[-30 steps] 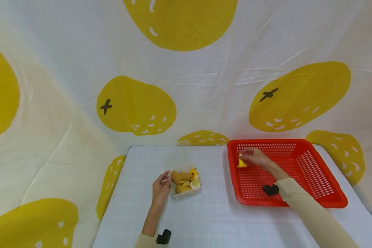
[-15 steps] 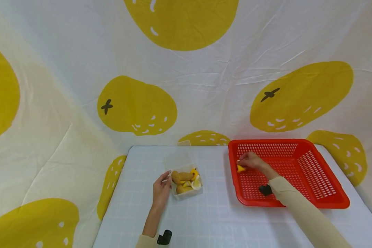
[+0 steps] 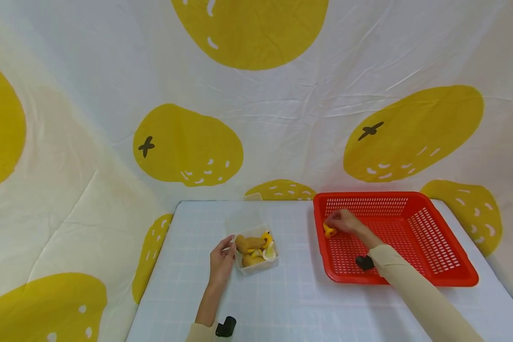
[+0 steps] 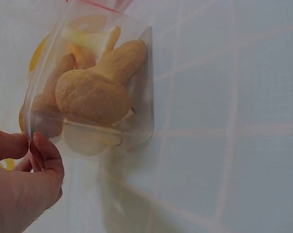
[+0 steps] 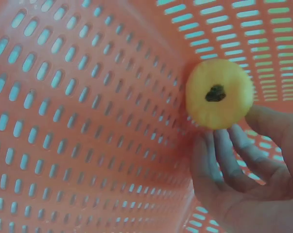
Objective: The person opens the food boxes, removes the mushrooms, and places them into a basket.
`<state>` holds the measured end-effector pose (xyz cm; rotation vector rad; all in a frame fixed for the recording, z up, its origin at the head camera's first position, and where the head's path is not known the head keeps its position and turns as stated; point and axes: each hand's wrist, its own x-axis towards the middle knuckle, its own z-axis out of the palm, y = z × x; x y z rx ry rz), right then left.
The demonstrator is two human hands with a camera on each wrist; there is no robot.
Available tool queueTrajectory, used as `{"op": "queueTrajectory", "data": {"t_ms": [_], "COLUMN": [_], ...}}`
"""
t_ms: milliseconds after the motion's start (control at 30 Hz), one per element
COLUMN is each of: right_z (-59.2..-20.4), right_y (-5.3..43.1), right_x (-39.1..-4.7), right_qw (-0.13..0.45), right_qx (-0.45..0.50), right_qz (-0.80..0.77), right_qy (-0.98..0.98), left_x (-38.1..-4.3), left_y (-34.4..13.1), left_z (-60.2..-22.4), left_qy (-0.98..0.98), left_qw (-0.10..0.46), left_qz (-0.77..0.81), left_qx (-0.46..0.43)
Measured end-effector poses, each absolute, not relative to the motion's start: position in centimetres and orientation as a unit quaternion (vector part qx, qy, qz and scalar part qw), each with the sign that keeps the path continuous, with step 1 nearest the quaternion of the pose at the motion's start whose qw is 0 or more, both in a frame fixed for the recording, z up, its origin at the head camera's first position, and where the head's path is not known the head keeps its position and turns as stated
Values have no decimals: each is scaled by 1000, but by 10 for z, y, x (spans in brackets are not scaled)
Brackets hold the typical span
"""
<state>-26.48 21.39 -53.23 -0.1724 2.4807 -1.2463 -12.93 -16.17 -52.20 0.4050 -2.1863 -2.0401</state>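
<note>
My left hand (image 3: 223, 261) pinches the near-left wall of a clear plastic box (image 3: 256, 270) between thumb and fingers. Inside lie brown, knobbly mushroom-shaped pieces (image 4: 93, 92), a pale piece (image 3: 269, 251) and a yellow-orange piece (image 3: 267, 237) with dark spots. On the right, my right hand (image 3: 345, 221) is inside a red basket (image 3: 384, 280), at its left end. Its thumb and fingers hold a small yellow piece (image 5: 219, 109) with a round end and a dark spot in the middle. The hand hides the piece's far part.
A clear lid (image 3: 243, 213) stands open behind the box. White checked cloth covers the table (image 3: 290, 304) between box and basket. Behind the table hangs white cloth (image 3: 282, 142) with large yellow fruit prints.
My right hand has shifted slightly left inside the basket. The yellow piece has turned, so its round, dark-spotted end faces the wrist camera. My left hand and the box have stayed put.
</note>
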Motion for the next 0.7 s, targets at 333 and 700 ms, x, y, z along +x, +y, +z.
{"op": "queueTrajectory", "data": {"t_ms": [333, 700], "right_z": [-507, -482], "right_y": [204, 187], "right_x": [-260, -251], "right_qw": [134, 120], "right_qx": [-77, -72], "right_qz": [-474, -506], "right_qy": [867, 851], "left_x": [-130, -133], "left_y": [-164, -167], "left_z": [-521, -535], "left_qy": [-732, -723], "left_qw": [65, 61], "left_qz": [-664, -674], "left_qx": [136, 137]}}
